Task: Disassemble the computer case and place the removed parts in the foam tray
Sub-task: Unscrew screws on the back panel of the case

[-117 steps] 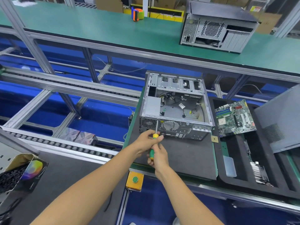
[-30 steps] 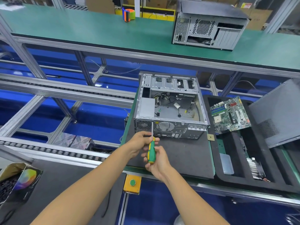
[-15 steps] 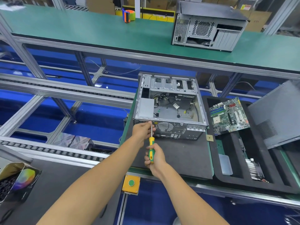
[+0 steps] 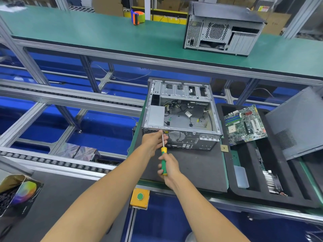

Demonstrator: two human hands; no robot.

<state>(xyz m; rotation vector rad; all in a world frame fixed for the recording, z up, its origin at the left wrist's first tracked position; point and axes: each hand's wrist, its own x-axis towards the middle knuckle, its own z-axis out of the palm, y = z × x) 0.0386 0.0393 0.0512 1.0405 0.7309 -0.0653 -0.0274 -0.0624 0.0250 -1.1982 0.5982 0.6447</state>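
Note:
An open computer case (image 4: 181,117) lies on its side on a dark mat (image 4: 195,165), rear panel toward me, with loose cables and a grey power supply (image 4: 156,115) inside. My right hand (image 4: 168,169) grips the green-and-yellow handle of a screwdriver (image 4: 163,151). The tip rests on the rear panel's upper left, near the power supply. My left hand (image 4: 153,140) pinches the metal shaft just below the tip. To the right, a black foam tray (image 4: 262,191) holds a green motherboard (image 4: 244,124), a heatsink (image 4: 273,182) and a pale flat part (image 4: 241,175).
A grey side panel (image 4: 297,119) leans over the tray's right side. A second computer case (image 4: 222,27) and a tape dispenser (image 4: 137,16) stand on the green far bench. A yellow button box (image 4: 139,198) hangs at the near edge. An open carton (image 4: 17,193) sits at lower left.
My left hand has slid up the screwdriver shaft to the case's rear panel, and the tip has risen onto the panel near the power supply. My right hand stays on the handle.

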